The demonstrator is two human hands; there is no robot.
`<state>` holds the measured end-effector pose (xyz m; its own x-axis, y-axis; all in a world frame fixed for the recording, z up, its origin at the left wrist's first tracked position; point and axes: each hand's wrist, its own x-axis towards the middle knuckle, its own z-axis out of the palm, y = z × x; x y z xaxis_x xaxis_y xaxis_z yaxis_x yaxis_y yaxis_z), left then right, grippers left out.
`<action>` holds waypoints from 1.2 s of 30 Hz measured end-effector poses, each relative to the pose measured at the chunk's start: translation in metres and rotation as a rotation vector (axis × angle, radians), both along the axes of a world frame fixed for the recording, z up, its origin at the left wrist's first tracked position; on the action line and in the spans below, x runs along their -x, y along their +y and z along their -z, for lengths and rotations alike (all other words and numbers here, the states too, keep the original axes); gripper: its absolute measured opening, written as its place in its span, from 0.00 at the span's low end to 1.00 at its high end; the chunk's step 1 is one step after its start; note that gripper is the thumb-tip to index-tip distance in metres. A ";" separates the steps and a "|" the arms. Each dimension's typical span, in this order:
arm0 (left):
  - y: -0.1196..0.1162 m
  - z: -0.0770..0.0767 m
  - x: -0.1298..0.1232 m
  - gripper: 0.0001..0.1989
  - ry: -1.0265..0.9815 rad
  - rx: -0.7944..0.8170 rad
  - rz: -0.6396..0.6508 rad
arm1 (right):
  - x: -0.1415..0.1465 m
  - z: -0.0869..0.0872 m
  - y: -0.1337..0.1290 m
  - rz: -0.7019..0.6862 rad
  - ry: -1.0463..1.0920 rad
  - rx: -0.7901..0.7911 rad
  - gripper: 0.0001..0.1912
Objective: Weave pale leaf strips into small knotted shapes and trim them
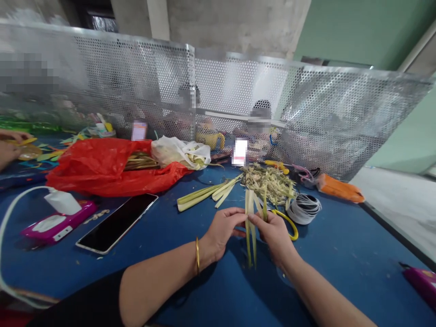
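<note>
Pale green, flat leaf strips [250,202] stand upright between my two hands, their lower ends hanging down over the blue table [190,281]. My left hand [220,231] is closed, thumb and fingertips pinching the strips from the left. On the other side my right hand [276,234] pinches them too, its thumb pressed near the left fingertips. Other leaf strips [199,196] lie on the table beyond my left hand. A yellow scissor-like handle [293,229] shows partly behind my right hand. Just past it sits a roll of whitish cord or tape [304,209].
Behind my hands lies a heap of shredded leaf bits [269,184]. A red plastic bag [98,163], white bag [180,152], phone [117,222] and pink power strip [59,225] lie leftward. A perforated metal screen [235,86] crosses the back. Another person's hand [10,145] is far left.
</note>
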<state>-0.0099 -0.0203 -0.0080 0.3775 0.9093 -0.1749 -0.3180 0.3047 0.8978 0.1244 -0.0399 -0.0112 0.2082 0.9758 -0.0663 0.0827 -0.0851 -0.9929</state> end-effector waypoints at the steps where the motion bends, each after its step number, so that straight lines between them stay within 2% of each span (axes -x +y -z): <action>1: 0.000 0.000 0.000 0.09 0.001 -0.001 -0.002 | 0.000 0.001 0.000 -0.004 -0.015 -0.004 0.22; 6: 0.000 0.000 -0.002 0.13 0.059 -0.048 -0.064 | 0.002 0.005 -0.001 -0.098 -0.101 -0.107 0.20; 9: 0.002 0.001 -0.002 0.14 0.066 -0.108 -0.103 | 0.003 0.000 -0.004 -0.168 -0.039 -0.110 0.18; 13: 0.003 0.003 -0.001 0.15 0.093 -0.128 -0.145 | 0.001 -0.008 -0.008 -0.090 0.053 -0.162 0.17; 18: 0.001 0.004 -0.002 0.12 0.079 -0.099 -0.130 | -0.001 0.000 -0.006 -0.089 -0.239 -0.259 0.15; 22: -0.001 0.002 -0.004 0.11 0.034 -0.083 -0.150 | 0.004 0.009 -0.005 -0.060 -0.363 -0.238 0.17; 32: -0.002 0.000 -0.004 0.10 0.029 -0.069 -0.177 | 0.005 0.010 -0.006 -0.073 -0.288 -0.239 0.17; 36: -0.003 -0.002 -0.004 0.09 0.020 -0.070 -0.175 | 0.004 0.008 -0.007 -0.053 -0.359 -0.258 0.16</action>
<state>-0.0056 -0.0235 -0.0063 0.2095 0.9710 -0.1150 -0.3428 0.1830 0.9214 0.1200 -0.0468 -0.0189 0.1229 0.9609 0.2482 0.4239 0.1753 -0.8886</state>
